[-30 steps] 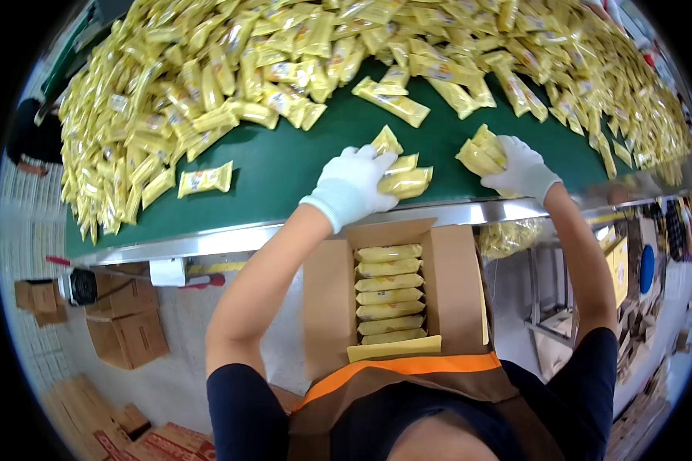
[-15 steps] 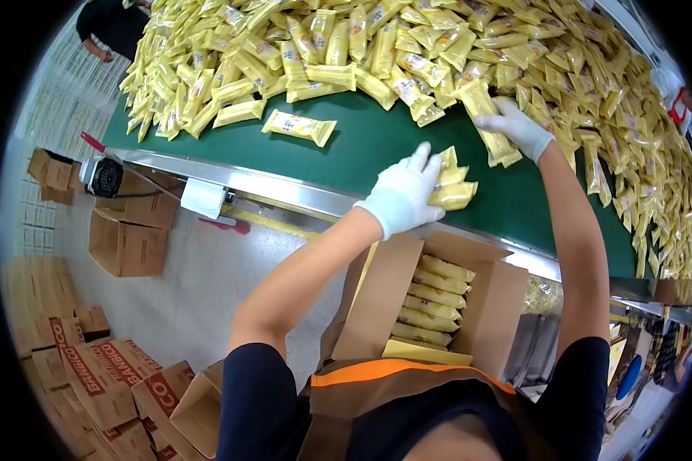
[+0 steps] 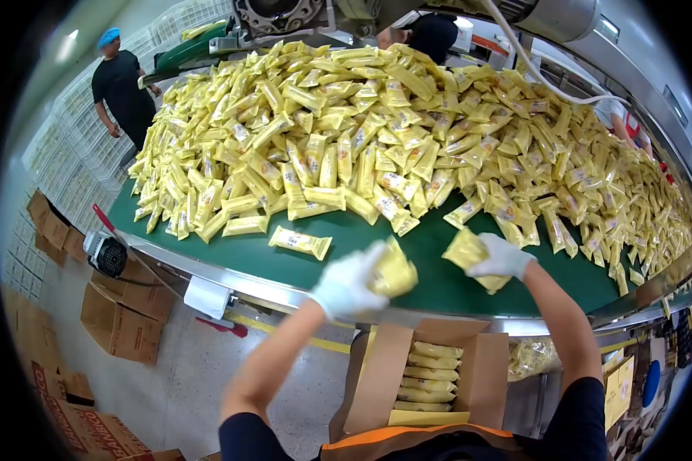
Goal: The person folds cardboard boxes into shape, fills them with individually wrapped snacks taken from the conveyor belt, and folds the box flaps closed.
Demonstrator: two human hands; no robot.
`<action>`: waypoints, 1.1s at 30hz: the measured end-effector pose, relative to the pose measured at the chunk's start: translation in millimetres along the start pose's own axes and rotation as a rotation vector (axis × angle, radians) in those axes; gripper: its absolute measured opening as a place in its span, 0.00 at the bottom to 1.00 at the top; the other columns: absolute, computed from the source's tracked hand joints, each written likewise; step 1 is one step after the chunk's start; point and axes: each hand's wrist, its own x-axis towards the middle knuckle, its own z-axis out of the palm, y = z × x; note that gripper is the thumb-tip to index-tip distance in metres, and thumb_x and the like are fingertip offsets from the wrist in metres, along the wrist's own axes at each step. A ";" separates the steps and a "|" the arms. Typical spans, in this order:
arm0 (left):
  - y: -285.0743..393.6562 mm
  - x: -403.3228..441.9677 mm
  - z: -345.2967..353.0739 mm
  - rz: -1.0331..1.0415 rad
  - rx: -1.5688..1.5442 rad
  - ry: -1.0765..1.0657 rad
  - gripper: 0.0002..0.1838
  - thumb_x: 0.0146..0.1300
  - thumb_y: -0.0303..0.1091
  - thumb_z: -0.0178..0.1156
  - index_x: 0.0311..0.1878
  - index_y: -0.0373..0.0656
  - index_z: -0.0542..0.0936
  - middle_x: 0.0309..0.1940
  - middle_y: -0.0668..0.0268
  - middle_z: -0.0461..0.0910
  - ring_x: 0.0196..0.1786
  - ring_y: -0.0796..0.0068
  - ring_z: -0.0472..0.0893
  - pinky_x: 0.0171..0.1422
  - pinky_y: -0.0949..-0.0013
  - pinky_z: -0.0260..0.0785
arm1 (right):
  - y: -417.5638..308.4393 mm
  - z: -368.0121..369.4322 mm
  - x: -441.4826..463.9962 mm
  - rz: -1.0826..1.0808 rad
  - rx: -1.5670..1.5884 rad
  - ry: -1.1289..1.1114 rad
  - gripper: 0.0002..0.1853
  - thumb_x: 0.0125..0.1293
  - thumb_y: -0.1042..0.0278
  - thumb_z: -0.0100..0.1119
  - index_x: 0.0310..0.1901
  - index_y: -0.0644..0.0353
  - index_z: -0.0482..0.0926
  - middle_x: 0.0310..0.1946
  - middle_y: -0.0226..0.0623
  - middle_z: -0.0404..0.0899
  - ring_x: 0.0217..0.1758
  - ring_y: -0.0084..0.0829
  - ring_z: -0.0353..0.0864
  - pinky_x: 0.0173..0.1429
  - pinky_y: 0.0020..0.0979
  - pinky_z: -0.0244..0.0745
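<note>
My left hand [image 3: 349,283], in a white glove and blurred by motion, is closed on yellow wrapped snack packets [image 3: 394,270] above the front of the green belt [image 3: 338,250]. To the right, my gloved right hand [image 3: 501,259] grips more yellow packets [image 3: 466,251] over the belt. How many each hand holds is unclear. Just below, an open cardboard carton [image 3: 378,369] holds a row of the same packets [image 3: 430,374]. One loose packet [image 3: 300,242] lies on the belt left of my left hand. Behind both hands rises a large heap of packets [image 3: 346,131].
A metal edge [image 3: 263,290] runs along the belt's front. Cardboard boxes [image 3: 123,315] stand on the floor at left, near a small motor [image 3: 106,255]. Machinery [image 3: 284,19] hangs over the heap. A person in a blue cap [image 3: 119,84] stands at far left.
The head view has tilted up, showing the machinery and more of the heap. My left hand has raised its packets off the belt. My right hand has drawn its packets away from the heap.
</note>
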 end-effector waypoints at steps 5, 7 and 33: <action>-160.8 30.9 -31.4 -0.077 -0.366 0.361 0.55 0.47 0.48 0.70 0.76 0.39 0.53 0.62 0.42 0.71 0.64 0.48 0.74 0.69 0.62 0.65 | 34.3 21.5 -26.2 0.119 -0.046 0.060 0.54 0.42 0.41 0.74 0.67 0.68 0.63 0.63 0.54 0.68 0.68 0.48 0.69 0.71 0.34 0.63; -179.8 33.0 -33.4 -0.288 -0.012 0.297 0.57 0.48 0.52 0.69 0.77 0.42 0.51 0.60 0.43 0.74 0.61 0.47 0.76 0.66 0.62 0.68 | 25.2 21.6 -30.3 0.173 -0.112 0.084 0.54 0.43 0.41 0.74 0.67 0.70 0.63 0.65 0.55 0.66 0.69 0.48 0.67 0.73 0.34 0.61; -90.2 23.7 -16.0 -0.466 0.404 -0.034 0.63 0.44 0.59 0.69 0.79 0.51 0.44 0.60 0.41 0.72 0.61 0.44 0.75 0.65 0.56 0.68 | 12.9 59.3 -28.9 -0.061 -0.467 0.218 0.54 0.47 0.42 0.66 0.76 0.43 0.52 0.59 0.48 0.70 0.63 0.47 0.71 0.63 0.42 0.71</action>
